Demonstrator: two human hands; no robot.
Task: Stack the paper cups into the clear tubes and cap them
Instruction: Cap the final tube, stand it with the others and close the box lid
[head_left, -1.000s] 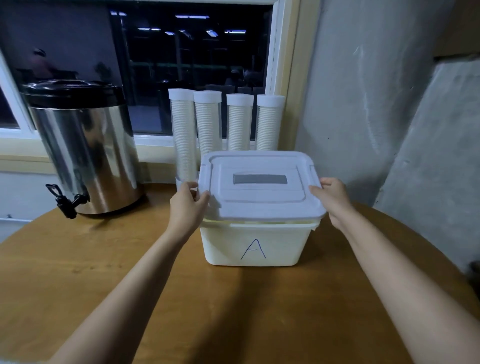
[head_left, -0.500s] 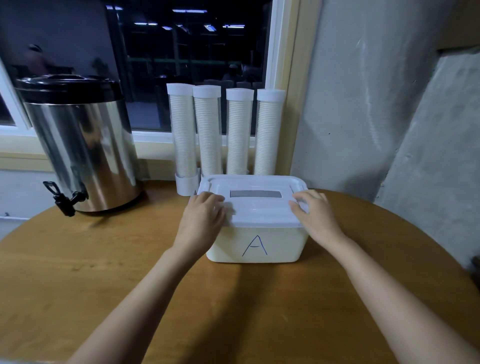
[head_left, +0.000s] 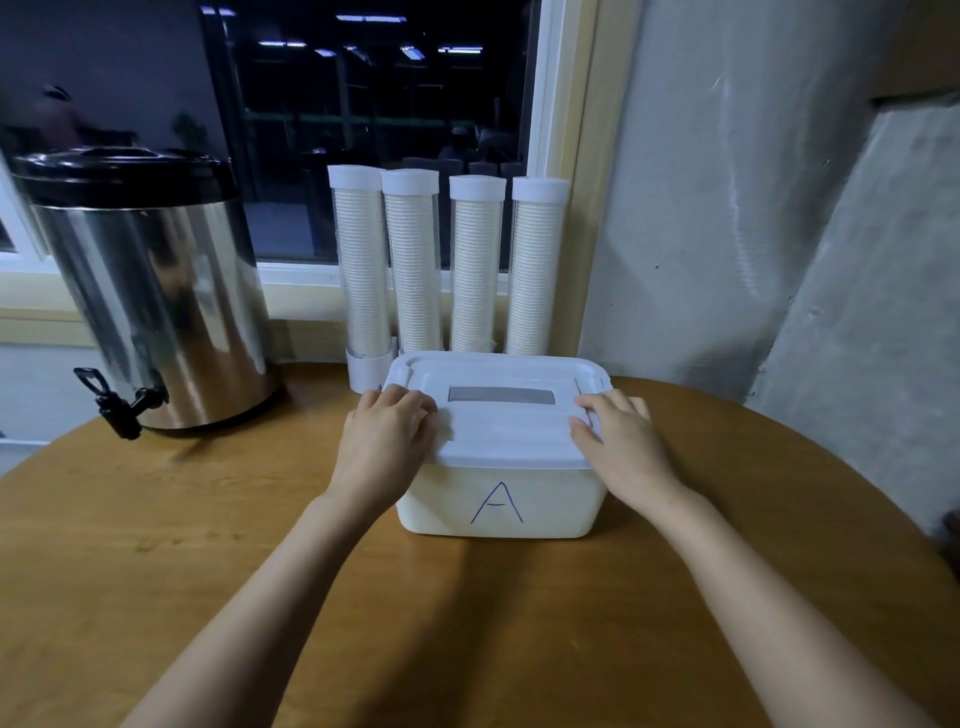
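Several clear tubes (head_left: 418, 265) filled with stacked paper cups stand upright in a row against the window sill, each closed by a white cap (head_left: 477, 188). In front of them a white plastic box (head_left: 550, 504) marked "A" sits on the round wooden table, with a white lid (head_left: 501, 426) on it. My left hand (head_left: 387, 441) lies palm down on the lid's left side. My right hand (head_left: 621, 441) lies palm down on its right side. Both press on the lid with fingers spread.
A steel drinks urn (head_left: 150, 291) with a black lid and tap stands at the table's back left. A window is behind the tubes and a grey concrete wall (head_left: 727, 208) rises to the right. The wooden table (head_left: 156, 545) curves away at both sides.
The box was held up by its sides a second ago; it now rests on the table. Both hands moved from the lid's edges onto its top.
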